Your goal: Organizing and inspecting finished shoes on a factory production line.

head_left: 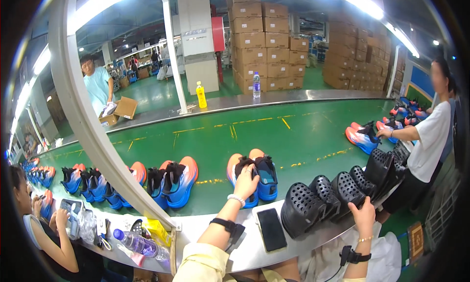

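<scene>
My left hand [246,182] reaches over a pair of blue-and-coral sneakers [267,182] with black collars, standing on the green belt. Its fingers are bent into the collar of the left shoe of the pair; the fingertips are partly hidden there. At the row of black clogs [299,208] with round holes, my right hand [363,217] has its thumb and fingers at the near edge of one clog. A black phone [271,229] lies on the pale ledge between my forearms.
More sneakers [178,183] line the belt to the left, behind a white post [93,120]. A purple-capped bottle [139,244] lies on the ledge. Co-workers sit at left and stand at right, one holding a sneaker [362,136]. Bottles [201,96] stand on the far ledge.
</scene>
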